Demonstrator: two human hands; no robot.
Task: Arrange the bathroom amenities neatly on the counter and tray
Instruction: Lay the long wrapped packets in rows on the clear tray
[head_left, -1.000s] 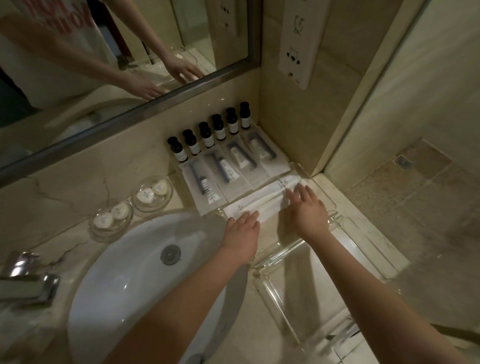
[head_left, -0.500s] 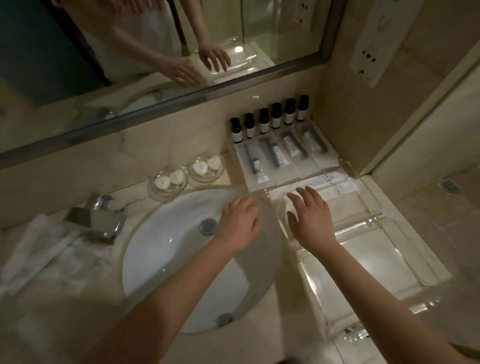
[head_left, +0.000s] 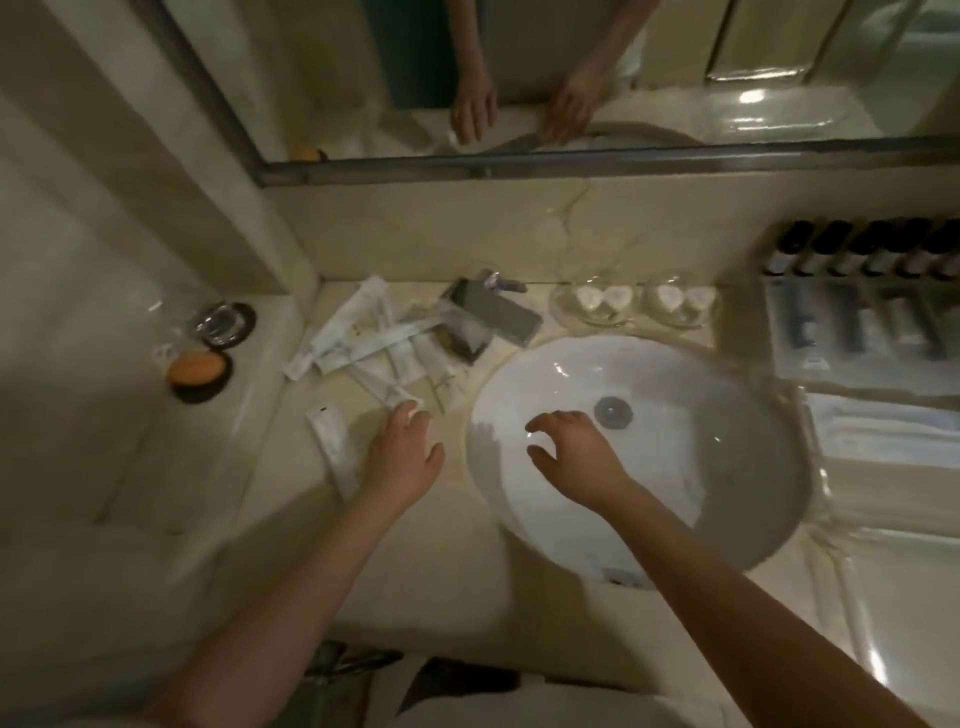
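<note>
A loose heap of white amenity packets (head_left: 374, 343) lies on the counter left of the sink, with one separate white packet (head_left: 332, 447) nearer me. My left hand (head_left: 402, 457) hovers open over the counter, fingertips at the heap's near edge. My right hand (head_left: 571, 457) is open above the white sink basin (head_left: 727, 499). At the far right stand several dark small bottles (head_left: 862, 254) in a row, with flat packets (head_left: 857, 332) lined up before them and folded white packets (head_left: 883, 431) on the clear tray (head_left: 893, 587).
The chrome faucet (head_left: 493, 306) sits behind the basin. Two glass dishes with white soaps (head_left: 597, 301) (head_left: 680, 301) stand at the back. A glass (head_left: 221, 322) and an orange item on a dark coaster (head_left: 197, 371) sit on the left ledge. The mirror (head_left: 519, 78) spans the wall.
The view has swung left from the tray side to the sink's left. Both hands left the folded packets by the tray and moved left; my left hand now reaches the packet heap.
</note>
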